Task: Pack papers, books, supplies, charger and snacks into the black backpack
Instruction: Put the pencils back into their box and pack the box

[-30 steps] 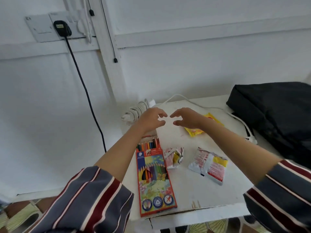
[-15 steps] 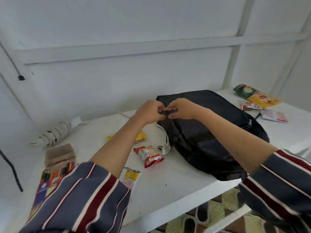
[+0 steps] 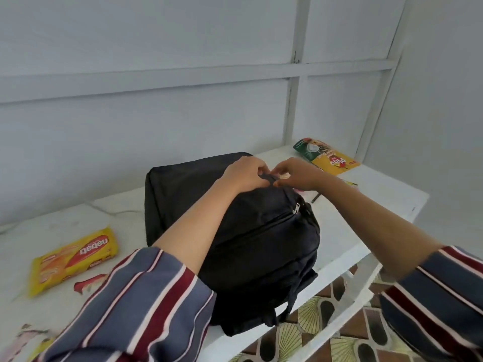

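- A person's left hand [image 3: 244, 173] and right hand [image 3: 296, 175] meet just above the centre of the frame, at the top edge of the black backpack [image 3: 256, 244].
- Left hand: fingers curled tight and pinching a fold of the bag's dark fabric.
- Right hand: thumb and fingertips drawn together, pinching the same edge and nearly touching the left.
- The backpack lies flat on the white table [image 3: 366, 205] at centre frame, with a metal zipper pull [image 3: 297, 207] showing just below the hands.
- A yellow biscuit packet [image 3: 73, 259] lies at lower left, apart from the bag.
- Yellow and green packets [image 3: 326, 158] lie at upper right, near the wall.
- Striped sleeves [image 3: 146, 296] fill the lower corners.
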The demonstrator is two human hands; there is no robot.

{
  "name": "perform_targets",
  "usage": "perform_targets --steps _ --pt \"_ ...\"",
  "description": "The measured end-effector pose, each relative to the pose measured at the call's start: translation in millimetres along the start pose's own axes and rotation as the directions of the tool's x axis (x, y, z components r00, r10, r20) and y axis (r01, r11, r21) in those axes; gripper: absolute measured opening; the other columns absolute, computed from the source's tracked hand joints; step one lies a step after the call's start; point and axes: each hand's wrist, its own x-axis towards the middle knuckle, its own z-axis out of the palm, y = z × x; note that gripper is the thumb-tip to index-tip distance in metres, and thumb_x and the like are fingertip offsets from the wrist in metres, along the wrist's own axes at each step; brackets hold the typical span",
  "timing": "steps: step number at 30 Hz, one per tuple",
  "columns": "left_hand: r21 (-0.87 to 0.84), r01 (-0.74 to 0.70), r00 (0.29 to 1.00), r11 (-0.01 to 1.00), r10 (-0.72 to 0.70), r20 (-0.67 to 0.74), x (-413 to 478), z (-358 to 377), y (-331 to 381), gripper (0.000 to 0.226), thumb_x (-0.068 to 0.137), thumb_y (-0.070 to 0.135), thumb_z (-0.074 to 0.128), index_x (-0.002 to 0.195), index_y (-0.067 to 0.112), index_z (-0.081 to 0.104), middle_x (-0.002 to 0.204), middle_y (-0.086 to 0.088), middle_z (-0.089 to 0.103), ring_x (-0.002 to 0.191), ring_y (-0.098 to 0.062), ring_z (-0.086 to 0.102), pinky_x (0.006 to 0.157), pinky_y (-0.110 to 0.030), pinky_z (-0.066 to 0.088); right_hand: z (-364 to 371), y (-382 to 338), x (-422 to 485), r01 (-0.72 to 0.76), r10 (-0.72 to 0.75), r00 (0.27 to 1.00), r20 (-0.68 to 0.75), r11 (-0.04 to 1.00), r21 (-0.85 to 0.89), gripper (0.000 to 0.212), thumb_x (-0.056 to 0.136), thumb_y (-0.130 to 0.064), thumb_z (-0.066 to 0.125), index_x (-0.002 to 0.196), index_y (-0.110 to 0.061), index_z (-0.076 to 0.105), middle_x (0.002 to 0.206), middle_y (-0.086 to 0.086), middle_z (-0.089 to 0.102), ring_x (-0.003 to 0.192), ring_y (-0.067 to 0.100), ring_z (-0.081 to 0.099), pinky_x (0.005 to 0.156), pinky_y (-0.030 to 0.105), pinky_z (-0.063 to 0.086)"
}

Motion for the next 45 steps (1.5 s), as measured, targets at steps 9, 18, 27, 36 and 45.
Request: perform_targets --steps 9,18,27,36,45 --pt "0.009 -0.041 0.992 0.999 0.040 0.117 111 38 40 0.036 0.083 0.027 0.067 0.117 0.016 0.062 0.113 -0.002 0.061 0.100 -0.016 0.057 0.087 -0.030 0.047 -31 123 22 -0.116 0.115 0.993 -0.016 0.993 -0.018 0.033 0.087 -0.011 0.062 0.120 -0.006 0.061 0.122 0.009 0.063 0.109 0.020 0.058 0.093 0.026 0.043" --pt "0.004 0.119 0.987 0.993 -0.118 0.109 174 88 56 0.032 0.082 0.025 0.068 0.112 0.014 0.065 0.109 -0.002 0.061 0.095 -0.016 0.056 0.087 -0.032 0.047 -24 212 72 0.016 -0.012 0.999 0.051 0.997 -0.077 0.032 0.088 -0.015 0.062 0.120 -0.013 0.061 0.126 0.004 0.058 0.114 0.018 0.053 0.088 0.024 0.037" --pt "-0.097 0.369 0.928 0.925 -0.360 0.097 179 130 75 0.022 0.081 0.018 0.070 0.101 0.010 0.069 0.086 0.001 0.056 0.081 -0.014 0.051 0.073 -0.022 0.039 0 241 113 0.339 -0.336 0.924 0.181 0.941 0.018 0.031 0.085 -0.020 0.064 0.115 -0.014 0.063 0.130 0.005 0.053 0.119 0.020 0.049 0.098 0.033 0.040" --pt "-0.144 0.487 0.872 0.861 -0.473 0.124 164 157 83 0.017 0.078 0.021 0.073 0.094 0.021 0.068 0.081 0.010 0.058 0.079 -0.006 0.055 0.075 -0.017 0.044 20 252 117 0.502 -0.492 0.848 0.194 0.865 0.002 0.027 0.081 -0.021 0.067 0.107 -0.014 0.065 0.117 0.002 0.059 0.101 0.019 0.057 0.075 0.024 0.037" --pt "-0.215 0.532 0.846 0.819 -0.524 0.100 161 162 75 0.022 0.077 0.026 0.075 0.097 0.022 0.068 0.088 0.007 0.057 0.082 -0.006 0.052 0.071 -0.015 0.043 21 255 134 0.547 -0.523 0.822 0.224 0.835 -0.061 0.034 0.082 -0.029 0.067 0.115 -0.021 0.062 0.130 0.001 0.052 0.108 0.019 0.055 0.087 0.030 0.042"
